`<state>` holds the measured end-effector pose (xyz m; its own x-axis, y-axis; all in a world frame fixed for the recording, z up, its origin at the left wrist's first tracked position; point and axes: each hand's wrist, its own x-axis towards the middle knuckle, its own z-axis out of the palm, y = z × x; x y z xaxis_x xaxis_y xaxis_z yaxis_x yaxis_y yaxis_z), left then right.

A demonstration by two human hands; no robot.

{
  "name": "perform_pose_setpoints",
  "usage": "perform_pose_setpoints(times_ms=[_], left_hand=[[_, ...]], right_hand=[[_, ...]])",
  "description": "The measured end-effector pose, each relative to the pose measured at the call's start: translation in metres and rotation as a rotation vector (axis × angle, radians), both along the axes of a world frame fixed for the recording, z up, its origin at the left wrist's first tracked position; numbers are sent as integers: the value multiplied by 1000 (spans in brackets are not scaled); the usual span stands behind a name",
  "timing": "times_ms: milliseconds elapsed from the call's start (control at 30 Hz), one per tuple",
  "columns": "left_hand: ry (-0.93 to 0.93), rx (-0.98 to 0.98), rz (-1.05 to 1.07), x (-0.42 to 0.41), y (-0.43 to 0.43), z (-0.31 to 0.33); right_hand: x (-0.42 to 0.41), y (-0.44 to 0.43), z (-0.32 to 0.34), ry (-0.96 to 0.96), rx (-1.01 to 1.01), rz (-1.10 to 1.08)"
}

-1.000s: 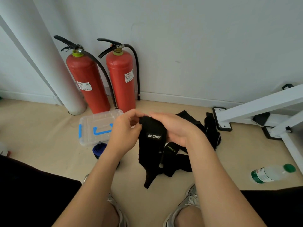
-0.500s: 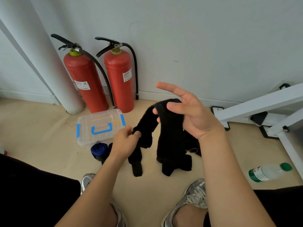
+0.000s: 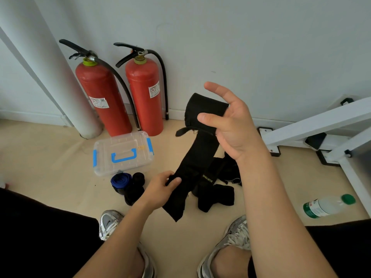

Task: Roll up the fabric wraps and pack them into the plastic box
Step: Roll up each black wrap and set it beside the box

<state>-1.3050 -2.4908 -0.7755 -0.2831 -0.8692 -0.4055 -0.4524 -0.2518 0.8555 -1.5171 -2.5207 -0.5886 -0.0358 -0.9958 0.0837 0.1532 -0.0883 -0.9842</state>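
Right hand (image 3: pixel 232 129), centre-right, pinning black wrap (image 3: pixel 197 157) under thumb; left hand (image 3: pixel 160 187), lower centre, pinching its lower stretch. Plastic box (image 3: pixel 122 153) lying closed, centre-left. Likely risking slippage: loose drape sliding off splayed fingers (image 3: pixel 218 91).

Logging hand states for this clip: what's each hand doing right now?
Left hand: pinches the black wrap low down.
Right hand: thumb pins the wrap's top end, fingers straight.

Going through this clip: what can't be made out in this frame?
Head view:
- plastic box contents: the frosted lid blurs them.
- right hand grip: the fingers below the index sit behind the held wrap.
- loose wrap pile count: the held wrap covers part.
- extinguisher labels: too small to read.
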Motion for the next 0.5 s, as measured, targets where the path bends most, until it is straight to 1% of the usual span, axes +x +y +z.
perform_pose_setpoints(times_ms=[100,133,200,267,333,433,500], left_hand=[[-124,44,-57,1,0,-6],[-132,68,-61,2,0,-9],[-81,117,-53,6,3,-15],[-22,161,-61,11,6,-22],[-18,196,-65,15,9,-28],[-138,263,-137,24,10,-40],[-214,308,-203,28,13,-47]], right_hand=[[4,-4,0,83,26,-78],[5,-4,0,113,28,-103],[9,-4,1,161,22,-131],[11,-2,4,130,31,-121],[13,-1,5,144,26,-123],[13,-4,1,191,12,-154],[13,-6,-1,198,38,-110]])
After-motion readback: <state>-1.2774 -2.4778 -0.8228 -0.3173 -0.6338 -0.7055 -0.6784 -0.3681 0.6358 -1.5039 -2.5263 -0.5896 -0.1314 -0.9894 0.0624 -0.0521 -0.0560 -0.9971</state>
